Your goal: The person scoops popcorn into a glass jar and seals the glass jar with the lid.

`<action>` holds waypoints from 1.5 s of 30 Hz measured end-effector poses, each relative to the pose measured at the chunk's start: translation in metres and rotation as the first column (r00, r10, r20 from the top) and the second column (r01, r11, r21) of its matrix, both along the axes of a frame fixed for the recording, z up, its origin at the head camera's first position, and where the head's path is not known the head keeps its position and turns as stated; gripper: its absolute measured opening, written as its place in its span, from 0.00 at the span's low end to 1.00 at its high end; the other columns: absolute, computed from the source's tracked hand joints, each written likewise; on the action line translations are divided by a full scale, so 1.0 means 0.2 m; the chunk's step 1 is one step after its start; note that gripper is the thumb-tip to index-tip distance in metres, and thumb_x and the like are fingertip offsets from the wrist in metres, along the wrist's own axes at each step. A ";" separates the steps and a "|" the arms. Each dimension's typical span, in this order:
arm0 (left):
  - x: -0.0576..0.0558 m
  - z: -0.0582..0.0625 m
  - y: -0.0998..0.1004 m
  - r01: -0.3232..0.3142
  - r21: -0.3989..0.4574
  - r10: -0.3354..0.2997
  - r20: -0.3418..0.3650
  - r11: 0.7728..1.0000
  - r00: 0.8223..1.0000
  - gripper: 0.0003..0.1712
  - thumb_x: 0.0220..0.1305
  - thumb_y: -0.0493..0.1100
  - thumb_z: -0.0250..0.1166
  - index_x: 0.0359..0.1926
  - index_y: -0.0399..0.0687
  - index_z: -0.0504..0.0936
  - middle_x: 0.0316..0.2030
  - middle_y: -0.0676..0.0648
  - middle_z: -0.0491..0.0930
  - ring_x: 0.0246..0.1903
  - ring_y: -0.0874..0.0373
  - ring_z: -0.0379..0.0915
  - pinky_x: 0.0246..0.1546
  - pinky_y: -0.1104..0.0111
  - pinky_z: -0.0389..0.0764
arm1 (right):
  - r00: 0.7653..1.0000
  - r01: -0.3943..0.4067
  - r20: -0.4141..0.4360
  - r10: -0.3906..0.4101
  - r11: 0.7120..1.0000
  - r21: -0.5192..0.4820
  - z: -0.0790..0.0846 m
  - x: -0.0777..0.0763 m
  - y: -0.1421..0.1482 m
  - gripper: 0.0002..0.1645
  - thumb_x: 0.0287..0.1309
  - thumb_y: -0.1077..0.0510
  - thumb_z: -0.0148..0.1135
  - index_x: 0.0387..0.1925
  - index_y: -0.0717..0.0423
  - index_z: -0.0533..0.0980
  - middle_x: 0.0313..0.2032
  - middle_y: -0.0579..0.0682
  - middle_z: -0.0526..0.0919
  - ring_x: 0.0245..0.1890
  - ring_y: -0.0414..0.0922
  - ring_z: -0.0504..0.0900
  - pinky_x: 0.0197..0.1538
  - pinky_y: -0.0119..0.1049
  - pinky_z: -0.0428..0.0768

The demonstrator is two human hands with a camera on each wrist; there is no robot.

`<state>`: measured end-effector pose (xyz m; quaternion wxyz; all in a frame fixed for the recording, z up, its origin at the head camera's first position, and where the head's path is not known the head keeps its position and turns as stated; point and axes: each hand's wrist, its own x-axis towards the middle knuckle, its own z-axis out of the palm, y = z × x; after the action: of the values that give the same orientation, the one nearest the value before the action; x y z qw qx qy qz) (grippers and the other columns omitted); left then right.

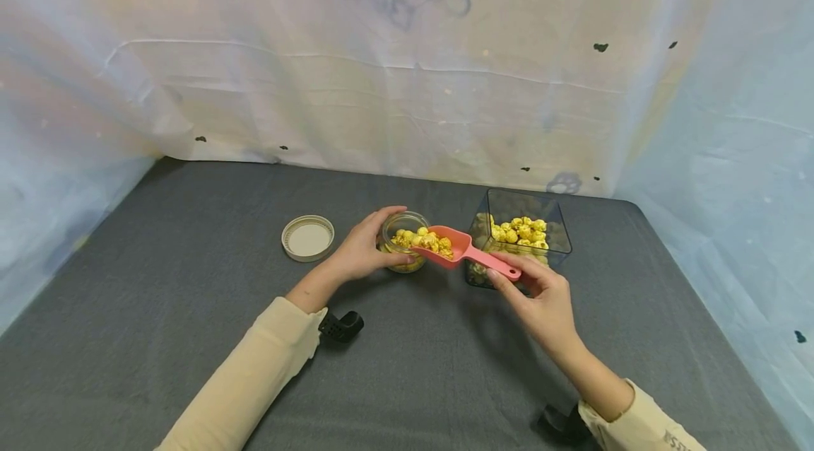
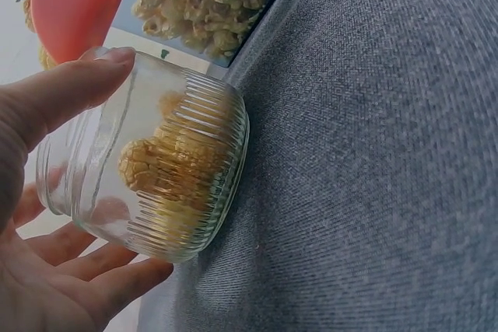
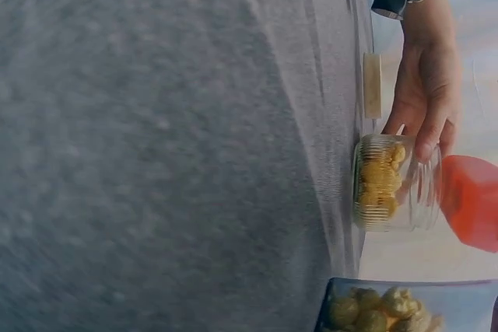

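Note:
A ribbed glass jar (image 2: 167, 161) with yellow popcorn in its lower part stands on the grey cloth. My left hand (image 1: 369, 247) grips it round the neck, thumb on the near side and fingers on the far side. In my right hand (image 1: 540, 299) a pink scoop (image 1: 461, 244) is pinched by its handle. Popcorn (image 1: 439, 244) fills the scoop, whose front lip lies over the jar's rim. Just right of the jar is a clear square container (image 1: 559, 233) of popcorn, partly behind the right hand and scoop handle.
A round lid (image 1: 308, 237) lies on the grey cloth (image 1: 407, 380) left of the jar. Pale hanging sheets (image 1: 381, 83) enclose the table at the back and sides. Black straps (image 1: 341, 326) sit at both wrists.

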<state>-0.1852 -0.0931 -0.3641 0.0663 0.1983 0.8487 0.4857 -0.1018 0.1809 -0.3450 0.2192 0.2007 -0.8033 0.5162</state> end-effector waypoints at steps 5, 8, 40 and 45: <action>0.00 0.00 0.00 0.000 0.007 0.000 -0.003 1.000 1.000 0.48 0.54 0.44 0.74 0.71 0.50 0.59 0.67 0.37 0.60 0.62 0.41 0.65 0.57 0.51 0.74 | 0.999 0.005 0.040 -0.006 1.000 0.020 0.04 -0.01 -0.01 0.17 0.51 0.72 0.67 0.45 0.61 0.83 0.39 0.52 0.84 0.31 0.34 0.79 0.33 0.22 0.79; 0.00 0.00 0.00 0.000 0.013 0.000 -0.005 1.000 1.000 0.48 0.53 0.44 0.74 0.71 0.49 0.59 0.67 0.37 0.60 0.62 0.41 0.65 0.57 0.51 0.74 | 0.996 0.010 0.089 -0.012 1.000 0.017 0.07 -0.01 -0.02 0.16 0.52 0.70 0.67 0.45 0.60 0.83 0.40 0.51 0.84 0.32 0.34 0.80 0.34 0.23 0.80; 0.01 0.00 0.00 -0.014 -0.012 0.013 -0.030 1.000 0.999 0.49 0.52 0.45 0.75 0.71 0.50 0.59 0.67 0.37 0.62 0.60 0.42 0.67 0.55 0.49 0.74 | 0.990 0.038 0.132 -0.058 0.987 0.154 0.12 -0.01 -0.01 0.13 0.53 0.65 0.69 0.43 0.58 0.83 0.36 0.52 0.84 0.28 0.32 0.79 0.32 0.23 0.79; 0.00 0.00 0.00 -0.012 -0.005 0.012 -0.027 1.000 1.000 0.48 0.52 0.45 0.74 0.71 0.50 0.59 0.67 0.37 0.62 0.60 0.42 0.67 0.54 0.49 0.75 | 0.989 0.052 0.132 -0.073 0.986 0.159 0.07 0.00 0.00 0.14 0.52 0.65 0.70 0.43 0.59 0.83 0.36 0.52 0.84 0.29 0.31 0.79 0.34 0.22 0.78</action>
<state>-0.1842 -0.0937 -0.3650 0.0522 0.1995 0.8521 0.4811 -0.1008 0.1817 -0.3315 0.1634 0.1559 -0.8600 0.4576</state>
